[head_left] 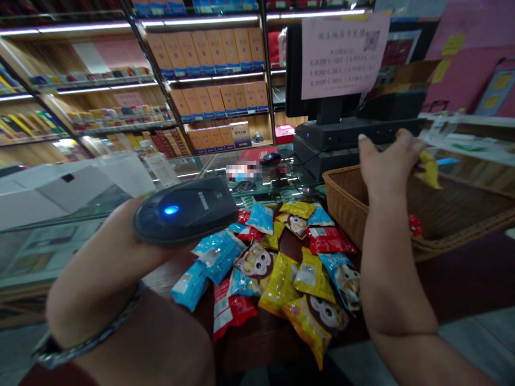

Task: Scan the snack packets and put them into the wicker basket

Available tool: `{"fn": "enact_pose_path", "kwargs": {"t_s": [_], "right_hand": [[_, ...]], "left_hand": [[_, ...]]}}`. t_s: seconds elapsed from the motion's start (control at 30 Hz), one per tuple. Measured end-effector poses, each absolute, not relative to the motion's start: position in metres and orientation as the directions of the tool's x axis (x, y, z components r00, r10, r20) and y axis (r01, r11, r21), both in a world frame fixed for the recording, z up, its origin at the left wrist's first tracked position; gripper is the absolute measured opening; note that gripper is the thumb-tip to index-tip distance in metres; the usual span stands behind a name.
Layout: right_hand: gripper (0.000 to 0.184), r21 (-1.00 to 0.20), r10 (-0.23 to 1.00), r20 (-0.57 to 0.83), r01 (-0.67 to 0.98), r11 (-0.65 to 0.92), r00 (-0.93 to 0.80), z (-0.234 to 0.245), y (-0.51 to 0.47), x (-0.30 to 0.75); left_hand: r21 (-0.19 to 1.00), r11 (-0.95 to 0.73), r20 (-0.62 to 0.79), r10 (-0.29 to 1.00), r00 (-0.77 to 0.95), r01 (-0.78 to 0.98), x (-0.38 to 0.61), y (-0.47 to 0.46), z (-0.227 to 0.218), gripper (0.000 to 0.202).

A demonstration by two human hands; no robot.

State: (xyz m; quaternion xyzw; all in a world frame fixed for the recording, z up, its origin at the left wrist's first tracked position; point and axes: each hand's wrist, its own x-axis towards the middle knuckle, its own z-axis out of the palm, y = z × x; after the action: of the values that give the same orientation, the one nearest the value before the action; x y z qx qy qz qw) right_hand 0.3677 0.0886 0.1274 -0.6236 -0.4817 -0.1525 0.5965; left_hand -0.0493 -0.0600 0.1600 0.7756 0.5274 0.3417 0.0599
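My left hand [139, 241] is wrapped round a black barcode scanner [187, 209] with a lit blue light; its fingers are mostly hidden beneath. Over the wicker basket [454, 249] at the right, my right hand [388, 161] grips a small yellow snack packet [428, 170], which sticks out beyond the fingers. A small red item [415, 225] shows inside the basket, beside my forearm. Between my arms, several yellow, blue and red snack packets [281, 281] lie in a loose pile on the dark counter [265, 346], some with a cartoon monkey face.
A monitor [293, 69] with a pink paper sign [344, 56] stands behind the basket on a black till unit [333, 134]. A mouse [271, 157] lies on the glass counter. White boxes [60, 187] sit at the left. Shelves of orange boxes [205, 53] line the back.
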Motion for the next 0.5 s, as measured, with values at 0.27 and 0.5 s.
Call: {"fn": "enact_pose_path", "kwargs": {"t_s": [0.27, 0.5], "right_hand": [[0.050, -0.661, 0.878, 0.477, 0.670, 0.338, 0.029, 0.105, 0.108, 0.292], [0.055, -0.763, 0.917, 0.121, 0.556, 0.331, -0.380, 0.021, 0.134, 0.202]], "left_hand": [[0.481, -0.434, 0.464, 0.863, 0.198, 0.762, -0.045, -0.064, 0.162, 0.022], [0.451, -0.422, 0.469, 0.862, 0.193, 0.786, -0.041, -0.065, 0.164, 0.015]]}}
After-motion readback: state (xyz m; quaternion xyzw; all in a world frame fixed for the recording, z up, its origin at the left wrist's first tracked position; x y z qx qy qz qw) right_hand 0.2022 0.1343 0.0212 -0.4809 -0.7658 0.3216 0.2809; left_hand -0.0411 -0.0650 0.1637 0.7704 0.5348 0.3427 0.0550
